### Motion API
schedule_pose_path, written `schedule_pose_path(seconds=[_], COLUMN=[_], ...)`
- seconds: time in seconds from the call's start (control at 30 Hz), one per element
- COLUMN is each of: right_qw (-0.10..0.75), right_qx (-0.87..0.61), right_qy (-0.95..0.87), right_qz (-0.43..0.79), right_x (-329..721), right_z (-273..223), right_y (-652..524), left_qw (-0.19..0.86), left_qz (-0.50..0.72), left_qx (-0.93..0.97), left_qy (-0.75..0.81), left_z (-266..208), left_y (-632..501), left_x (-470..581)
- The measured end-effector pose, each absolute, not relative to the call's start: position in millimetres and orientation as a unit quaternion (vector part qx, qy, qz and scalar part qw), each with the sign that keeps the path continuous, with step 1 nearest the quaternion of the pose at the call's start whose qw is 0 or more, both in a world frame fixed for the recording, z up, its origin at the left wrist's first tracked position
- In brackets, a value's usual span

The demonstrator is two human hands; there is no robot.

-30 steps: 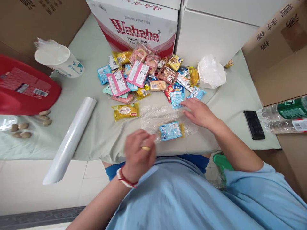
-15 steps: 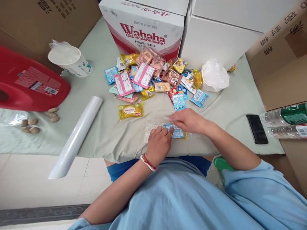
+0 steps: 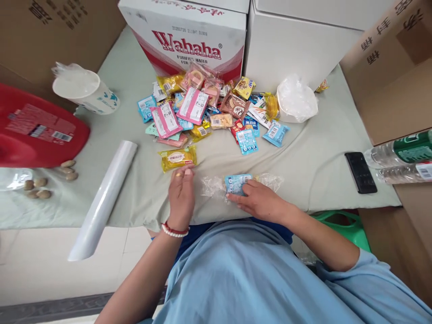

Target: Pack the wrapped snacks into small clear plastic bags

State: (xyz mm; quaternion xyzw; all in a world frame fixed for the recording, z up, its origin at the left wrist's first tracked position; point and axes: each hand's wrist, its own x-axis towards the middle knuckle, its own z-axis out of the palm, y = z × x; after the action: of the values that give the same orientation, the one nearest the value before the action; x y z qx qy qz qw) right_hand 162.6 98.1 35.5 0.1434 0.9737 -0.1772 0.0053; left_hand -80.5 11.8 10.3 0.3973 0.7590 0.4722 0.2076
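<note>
A blue snack packet (image 3: 234, 183) lies near the table's front edge, wrapped in crumpled clear plastic film (image 3: 213, 185) that sticks out on both sides of it. My right hand (image 3: 261, 198) rests on the packet's right part, index finger stretched along its lower edge. To the left, my left hand (image 3: 181, 193) is off the wrapped packet, fingers extended and holding nothing. Its fingertips are just below a yellow wrapped cake (image 3: 177, 158). Behind, a heap of assorted snack packets (image 3: 194, 105) sits against a white and red carton.
At left are a roll of clear film (image 3: 104, 198), a red jug (image 3: 40, 128), a paper cup (image 3: 87, 92) and several brown nuts (image 3: 40, 182). A white bowl with plastic (image 3: 296, 101), a phone (image 3: 360, 172) and bottles (image 3: 401, 150) are at right. The Wahaha carton (image 3: 189, 40) stands behind.
My left hand has lifted off the wrapped packet and moved left toward the yellow cake. My right hand has come down from the film onto the packet. The view has shifted slightly.
</note>
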Motion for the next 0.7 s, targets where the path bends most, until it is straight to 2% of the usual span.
schedule_pose_path(seconds=[0.2,0.47,0.53,0.63,0.7], right_qw=[0.018,0.002,-0.014,-0.049,-0.101], right_qx=[0.149,0.173,0.183,0.158,0.211], right_qy=[0.962,0.946,0.939,0.918,0.890], right_qz=[-0.227,-0.275,-0.290,-0.359,-0.390], right_x=[158,153,158,177,192], right_z=[46,44,46,52,53], right_y=[106,105,104,108,115], left_qw=[0.223,0.393,0.380,0.294,0.250], left_qz=[0.257,0.339,0.336,0.296,0.241], left_qx=[0.543,0.487,0.535,0.612,0.654], left_qy=[0.768,0.703,0.676,0.672,0.672], left_z=[23,61,55,41,35], left_y=[21,18,27,34,33], left_x=[-68,-33,-18,-4,1])
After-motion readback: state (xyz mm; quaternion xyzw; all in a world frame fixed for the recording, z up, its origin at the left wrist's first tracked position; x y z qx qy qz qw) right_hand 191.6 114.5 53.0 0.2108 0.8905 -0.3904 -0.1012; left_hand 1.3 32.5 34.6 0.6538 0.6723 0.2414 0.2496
